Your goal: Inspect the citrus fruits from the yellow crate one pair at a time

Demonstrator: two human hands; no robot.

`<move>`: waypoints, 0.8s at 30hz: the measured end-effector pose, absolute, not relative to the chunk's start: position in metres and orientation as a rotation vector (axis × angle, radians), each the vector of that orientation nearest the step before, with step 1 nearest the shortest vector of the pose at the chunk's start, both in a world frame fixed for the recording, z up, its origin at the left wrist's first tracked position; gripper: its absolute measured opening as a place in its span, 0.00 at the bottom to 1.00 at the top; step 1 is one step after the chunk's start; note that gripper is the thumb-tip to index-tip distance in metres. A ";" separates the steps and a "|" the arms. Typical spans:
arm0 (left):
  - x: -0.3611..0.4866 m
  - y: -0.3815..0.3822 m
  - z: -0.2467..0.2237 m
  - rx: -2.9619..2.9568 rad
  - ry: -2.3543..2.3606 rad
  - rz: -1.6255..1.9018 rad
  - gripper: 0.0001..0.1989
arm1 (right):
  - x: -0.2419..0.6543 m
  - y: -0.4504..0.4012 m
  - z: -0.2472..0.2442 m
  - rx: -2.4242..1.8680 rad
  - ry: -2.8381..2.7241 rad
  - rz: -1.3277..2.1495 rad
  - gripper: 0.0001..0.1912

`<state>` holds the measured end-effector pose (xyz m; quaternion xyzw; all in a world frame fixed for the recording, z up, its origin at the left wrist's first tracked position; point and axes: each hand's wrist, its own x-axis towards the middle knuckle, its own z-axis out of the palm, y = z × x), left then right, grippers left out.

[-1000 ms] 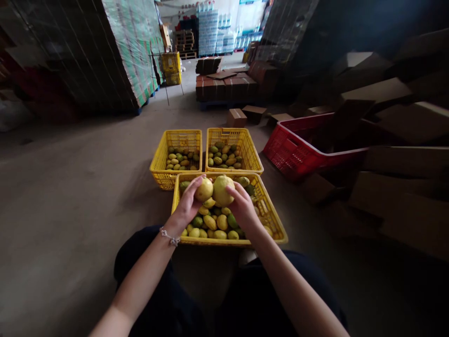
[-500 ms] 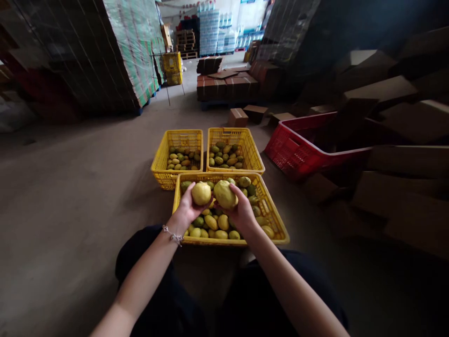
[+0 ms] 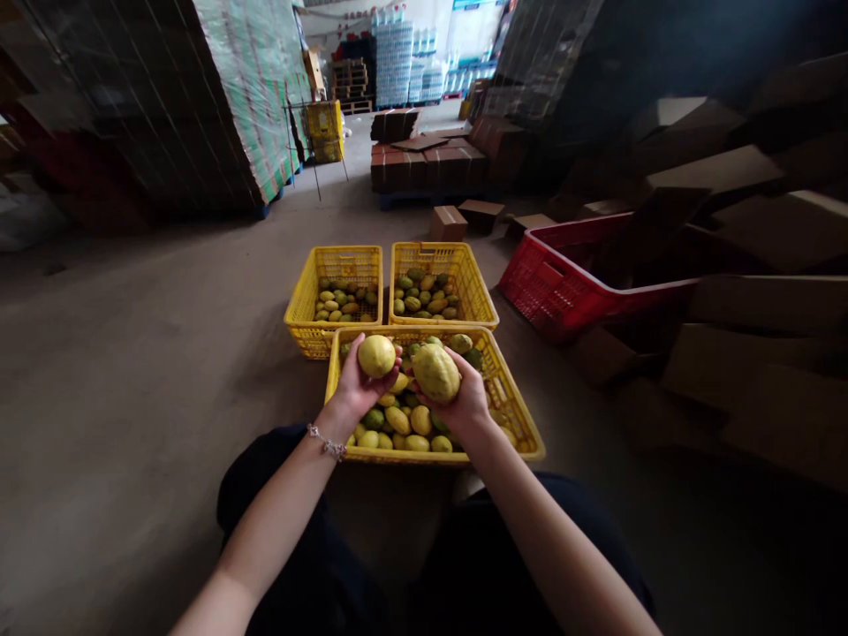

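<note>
My left hand [image 3: 359, 385] is closed around a smooth, rounded yellow fruit [image 3: 377, 356]. In my right hand [image 3: 467, 395] rests a larger, lumpy yellow-green fruit [image 3: 435, 373], with the fingers curled under it. The exact kind of fruit I cannot make out. Both hands are side by side over the front yellow crate [image 3: 520, 415], their fruits a little apart. Below them, yellow and green fruits [image 3: 397, 420] lie in that crate, partly hidden by my hands and forearms.
Behind the front crate stand a left yellow crate [image 3: 301, 296] and a right yellow crate [image 3: 487, 305], each with fruits at the bottom. A red crate [image 3: 556, 283] is to the right, beside piled cardboard [image 3: 761, 353]. A small carton [image 3: 449, 223] sits farther back on the floor.
Both fruits have turned in my hands. The left one has shifted slightly up; the right one has moved slightly right and down, widening the gap between them.
</note>
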<state>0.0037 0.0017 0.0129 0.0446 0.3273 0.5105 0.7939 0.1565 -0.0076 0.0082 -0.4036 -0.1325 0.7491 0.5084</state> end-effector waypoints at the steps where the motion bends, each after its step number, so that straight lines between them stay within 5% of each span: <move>1: 0.004 0.001 0.014 0.144 0.709 1.108 0.18 | 0.157 -0.007 0.006 -0.955 -0.343 1.823 0.14; 11: 0.006 -0.002 0.022 0.159 0.798 1.269 0.08 | 0.159 -0.007 0.009 -0.945 -0.274 1.744 0.08; 24: 0.005 -0.006 0.022 -0.006 0.786 1.286 0.09 | 0.157 -0.001 0.001 -0.870 -0.353 1.832 0.12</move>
